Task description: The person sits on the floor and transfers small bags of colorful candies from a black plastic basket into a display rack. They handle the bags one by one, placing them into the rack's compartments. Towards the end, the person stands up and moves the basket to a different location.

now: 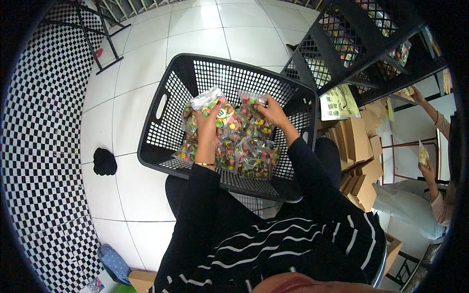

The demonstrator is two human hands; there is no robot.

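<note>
Two hands (208, 126) (274, 113), apart, clasped clear bags (248, 107) in our black basket (264, 190); we judged upper-edge grips gentlest.

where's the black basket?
In the head view's centre, the black basket has the left hand and right hand within its rim, cardboard boxes to its right.

1 black rectangular lattice-sided plastic basket (234, 73) carries clear plastic bags of multicoloured pieces (254, 163), too overlapped to count. Within its rim are 2 bare hands, 1 left hand (208, 122) and 1 right hand (274, 112), with 1 thin gold-coloured bracelet (205, 164). Beyond its left edge lies 1 crumpled black item (104, 162); beyond its right, 2 co-worker's hands (427, 171).
</note>
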